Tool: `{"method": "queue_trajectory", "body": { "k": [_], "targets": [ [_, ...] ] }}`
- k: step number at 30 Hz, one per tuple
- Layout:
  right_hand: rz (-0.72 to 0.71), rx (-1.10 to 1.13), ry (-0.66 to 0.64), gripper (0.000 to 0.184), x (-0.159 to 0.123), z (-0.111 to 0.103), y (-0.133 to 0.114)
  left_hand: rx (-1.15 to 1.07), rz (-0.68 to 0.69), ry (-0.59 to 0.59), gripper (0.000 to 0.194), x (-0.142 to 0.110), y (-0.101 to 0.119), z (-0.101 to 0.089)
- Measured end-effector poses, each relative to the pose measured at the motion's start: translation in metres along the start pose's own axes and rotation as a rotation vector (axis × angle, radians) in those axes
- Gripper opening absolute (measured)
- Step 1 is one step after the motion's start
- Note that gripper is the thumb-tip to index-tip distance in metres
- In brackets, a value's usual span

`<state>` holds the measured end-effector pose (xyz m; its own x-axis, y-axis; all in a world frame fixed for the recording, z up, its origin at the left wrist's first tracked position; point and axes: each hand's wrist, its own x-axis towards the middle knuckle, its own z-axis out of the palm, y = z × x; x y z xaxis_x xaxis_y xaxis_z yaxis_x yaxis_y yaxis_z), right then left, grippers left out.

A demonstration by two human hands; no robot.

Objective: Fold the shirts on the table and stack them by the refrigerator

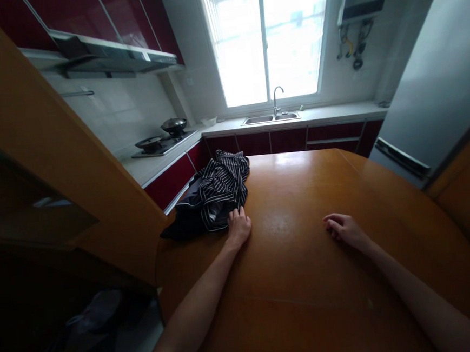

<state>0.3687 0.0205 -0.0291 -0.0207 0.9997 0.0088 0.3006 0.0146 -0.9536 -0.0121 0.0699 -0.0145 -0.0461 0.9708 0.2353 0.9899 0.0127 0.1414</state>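
A crumpled black garment with white stripes lies in a heap on the left side of the wooden table. At the heap's near right edge is my left hand, its fingers bent over the cloth and closed on it; the fingertips are partly hidden. My right hand rests on the tabletop, well to the right of the garment. Its fingers are loosely curled together, and nothing shows in them.
Beyond the table runs a counter with a sink and a tap. Covered pans stand on the stove at the left. A wooden frame borders the left side, a fridge the right.
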Motion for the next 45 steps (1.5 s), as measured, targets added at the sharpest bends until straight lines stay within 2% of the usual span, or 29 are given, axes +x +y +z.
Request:
{"method": "queue_trajectory", "body": {
  "k": [7,14,17,20,24,27,30,33,37,45],
  "targets": [
    [0.003,0.009,0.014,0.036,-0.001,0.001,-0.004,-0.134,0.193,-0.008,0.051,-0.021,0.027,-0.004],
    [-0.004,-0.003,0.019,0.036,-0.001,0.001,-0.004,-0.285,0.409,-0.054,0.052,-0.055,0.063,-0.013],
    [-0.004,-0.003,0.013,0.035,-0.001,0.000,-0.004,-0.326,0.518,-0.089,0.049,-0.070,0.077,-0.021],
    [-0.008,0.003,0.013,0.035,-0.001,0.000,-0.003,-0.316,0.519,-0.051,0.039,-0.074,0.084,-0.035],
    [0.002,0.012,0.011,0.035,-0.001,0.000,-0.003,-0.391,0.459,0.128,0.030,-0.057,0.070,-0.047],
    [0.000,0.014,0.007,0.035,-0.001,0.000,-0.003,-0.361,0.349,0.215,0.031,-0.035,0.045,-0.040],
    [-0.021,0.011,0.012,0.034,-0.001,0.000,-0.002,-0.316,0.203,0.205,0.032,-0.014,0.021,-0.026],
    [-0.031,0.003,0.015,0.032,-0.001,0.000,-0.001,-0.321,0.124,0.123,0.034,-0.004,0.009,-0.013],
    [-0.043,-0.002,0.014,0.033,-0.001,0.000,0.000,-0.310,0.139,0.037,0.027,-0.003,0.011,-0.006],
    [-0.027,0.020,0.011,0.033,-0.001,0.001,-0.002,-0.263,0.291,0.010,0.027,-0.022,0.033,-0.014]
  ]
}}
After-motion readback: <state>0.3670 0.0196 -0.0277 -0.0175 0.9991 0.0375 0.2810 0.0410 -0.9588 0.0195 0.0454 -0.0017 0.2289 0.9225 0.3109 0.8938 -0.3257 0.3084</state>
